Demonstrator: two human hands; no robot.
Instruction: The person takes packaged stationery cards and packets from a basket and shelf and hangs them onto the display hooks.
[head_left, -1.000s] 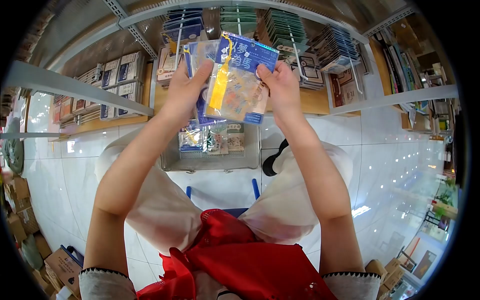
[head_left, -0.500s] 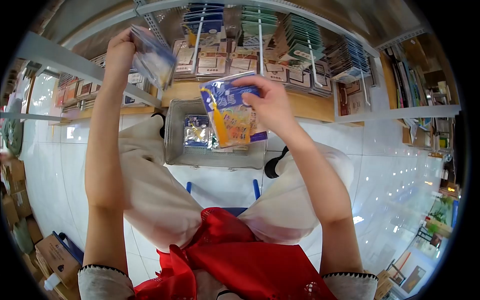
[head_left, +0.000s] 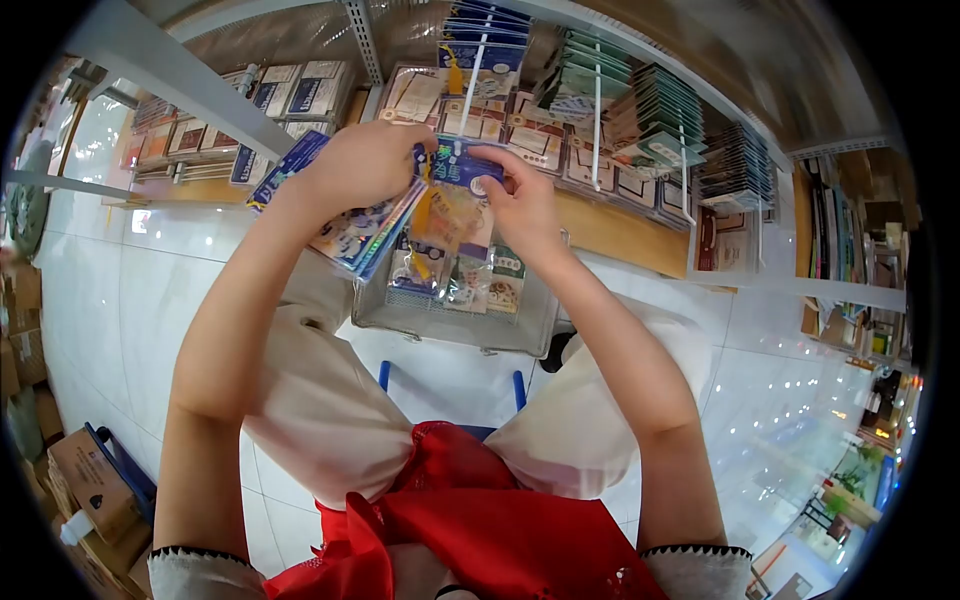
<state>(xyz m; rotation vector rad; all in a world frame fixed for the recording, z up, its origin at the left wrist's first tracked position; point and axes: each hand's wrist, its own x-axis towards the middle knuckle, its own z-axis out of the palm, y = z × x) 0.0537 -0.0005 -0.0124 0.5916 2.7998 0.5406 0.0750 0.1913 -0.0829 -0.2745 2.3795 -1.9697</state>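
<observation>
My left hand [head_left: 360, 165] is closed on a fanned stack of blue plastic-sleeved cards [head_left: 370, 245]. Its fingertips meet the top left of a single blue sleeved card with a yellow tassel [head_left: 452, 215]. My right hand [head_left: 522, 200] pinches that card by its upper right corner. The card's top edge lies at the front end of a white display hook [head_left: 468, 95]; whether the hook passes through it I cannot tell. Farther back on this hook hang similar blue cards [head_left: 485, 50]. Below my hands is a grey mesh basket [head_left: 450, 338] holding several sleeved packets [head_left: 505, 285].
Green cards [head_left: 665, 115] and dark blue cards [head_left: 735, 170] hang on hooks to the right. Boxed goods [head_left: 535, 140] line the wooden shelf [head_left: 620, 232]. A metal rail [head_left: 190, 85] crosses at the left. Cartons [head_left: 100, 480] stand at the lower left.
My left hand has come down and right with its stack, up to the single card. The right hand has brought that card slightly up to the hook's end. The view has shifted left.
</observation>
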